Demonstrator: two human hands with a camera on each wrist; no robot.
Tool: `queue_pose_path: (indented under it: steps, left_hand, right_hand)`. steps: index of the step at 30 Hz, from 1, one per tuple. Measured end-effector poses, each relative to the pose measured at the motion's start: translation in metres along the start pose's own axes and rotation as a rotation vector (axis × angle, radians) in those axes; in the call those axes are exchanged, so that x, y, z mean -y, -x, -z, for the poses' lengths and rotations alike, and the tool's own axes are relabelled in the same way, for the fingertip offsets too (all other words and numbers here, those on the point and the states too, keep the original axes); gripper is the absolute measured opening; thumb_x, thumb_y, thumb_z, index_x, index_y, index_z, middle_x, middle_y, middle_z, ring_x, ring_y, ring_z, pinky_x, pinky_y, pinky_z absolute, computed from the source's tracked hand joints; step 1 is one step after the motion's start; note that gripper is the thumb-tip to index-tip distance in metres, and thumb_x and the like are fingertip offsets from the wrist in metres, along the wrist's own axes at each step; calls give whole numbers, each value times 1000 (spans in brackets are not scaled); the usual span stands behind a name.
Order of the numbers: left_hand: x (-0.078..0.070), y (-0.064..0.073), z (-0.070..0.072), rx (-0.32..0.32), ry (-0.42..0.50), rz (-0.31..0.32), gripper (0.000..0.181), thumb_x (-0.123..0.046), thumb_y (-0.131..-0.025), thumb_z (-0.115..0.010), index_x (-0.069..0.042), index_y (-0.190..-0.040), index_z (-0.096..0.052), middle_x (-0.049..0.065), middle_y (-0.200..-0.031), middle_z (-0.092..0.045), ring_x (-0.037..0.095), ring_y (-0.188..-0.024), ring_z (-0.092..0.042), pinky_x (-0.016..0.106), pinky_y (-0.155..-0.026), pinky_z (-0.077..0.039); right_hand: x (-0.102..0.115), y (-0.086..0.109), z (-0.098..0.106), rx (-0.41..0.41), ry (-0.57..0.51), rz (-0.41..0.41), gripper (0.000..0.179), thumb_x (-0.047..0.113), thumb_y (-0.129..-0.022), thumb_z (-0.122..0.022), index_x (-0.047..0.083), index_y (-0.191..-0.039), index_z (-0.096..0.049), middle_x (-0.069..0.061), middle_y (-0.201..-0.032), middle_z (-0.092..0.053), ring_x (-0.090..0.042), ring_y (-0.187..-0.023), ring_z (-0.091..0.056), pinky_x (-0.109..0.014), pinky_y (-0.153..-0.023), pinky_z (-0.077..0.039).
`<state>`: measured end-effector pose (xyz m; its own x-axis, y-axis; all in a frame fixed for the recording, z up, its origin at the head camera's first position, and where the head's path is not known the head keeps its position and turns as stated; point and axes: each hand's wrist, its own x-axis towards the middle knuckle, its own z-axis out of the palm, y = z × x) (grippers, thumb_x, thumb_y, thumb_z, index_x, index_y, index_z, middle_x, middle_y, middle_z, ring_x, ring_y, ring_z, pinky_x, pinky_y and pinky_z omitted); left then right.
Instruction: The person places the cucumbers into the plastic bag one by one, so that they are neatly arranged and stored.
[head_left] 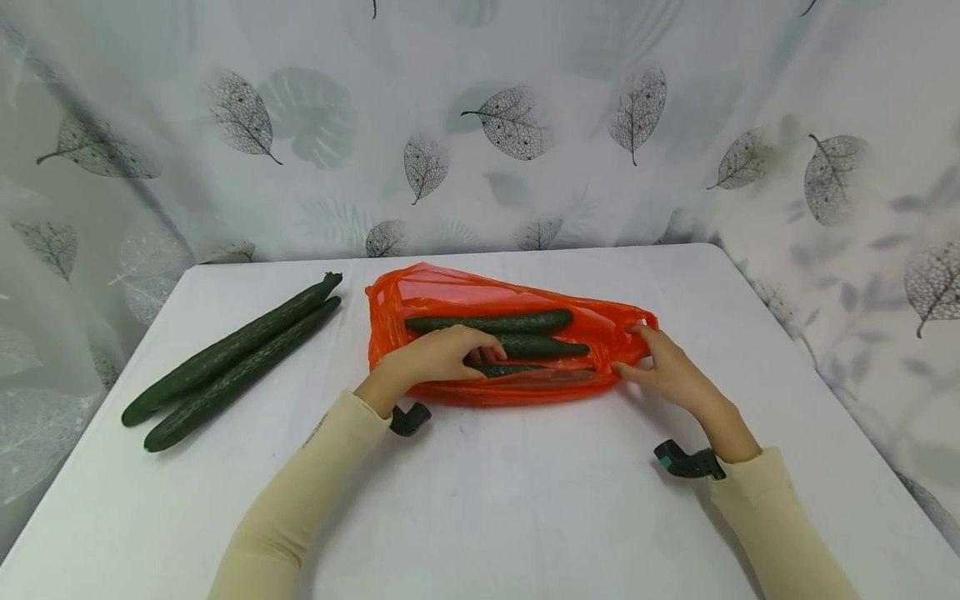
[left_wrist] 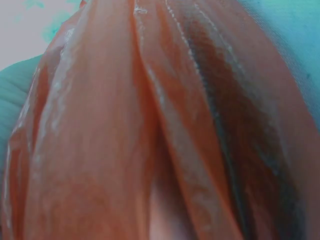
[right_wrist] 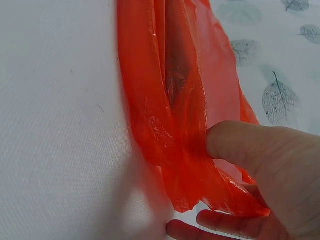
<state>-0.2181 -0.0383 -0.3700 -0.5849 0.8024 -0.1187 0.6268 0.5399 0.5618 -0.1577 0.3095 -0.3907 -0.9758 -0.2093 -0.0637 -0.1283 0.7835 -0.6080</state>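
Note:
A red plastic bag (head_left: 525, 392) lies lengthwise on the white table, its upper side spread apart. Inside it are three dark green cucumbers: a rear one (head_left: 517, 322), a middle one (head_left: 543, 346) and a front one (head_left: 517, 369), partly hidden. My left hand (head_left: 435, 358) reaches over the bag's left part, bent fingers down at the cucumbers; whether they grip one is unclear. Red film and a dark cucumber shape (left_wrist: 250, 135) fill the left wrist view. My right hand (head_left: 667, 371) pinches the bag's right end, the thumb (right_wrist: 230, 142) pressed against the film.
Two more long cucumbers lie side by side at the table's left, a rear one (head_left: 232, 354) and a front one (head_left: 240, 379). The white table (head_left: 525, 517) extends in front of the bag. A leaf-patterned curtain (head_left: 465, 167) hangs behind and along the sides.

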Motion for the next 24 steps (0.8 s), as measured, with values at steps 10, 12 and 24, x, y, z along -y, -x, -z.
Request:
queue_pose_path:
  steps: [10, 12, 24]
  left_hand:
    - [6, 12, -2, -103, -67, -56, 23, -12, -91, -70, -15, -114, -70, -5, -104, -68, 9, -91, -61, 23, -82, -51]
    - [6, 15, -2, -128, -90, -74, 20, -11, -92, -69, -15, -112, -71, -6, -102, -68, 8, -89, -60, 22, -80, -51]
    - [5, 38, 5, -213, -148, -74, 15, -16, -93, -68, -15, -107, -73, -6, -103, -69, 7, -92, -61, 24, -84, -52]
  right_hand:
    - [1, 1, -3, 2, 4, -6, 70, 24, -93, -66, -16, -139, -32, -35, -135, -41, -45, -111, -48, -58, -89, -49]
    - [1, 0, -3, -2, 6, -3, 70, 23, -93, -66, -16, -139, -33, -34, -134, -42, -44, -108, -50, -56, -86, -50]
    - [2, -2, -4, 1, 26, -10, 71, 25, -93, -66, -17, -140, -32, -36, -136, -40, -44, -108, -50, -57, -87, -49]
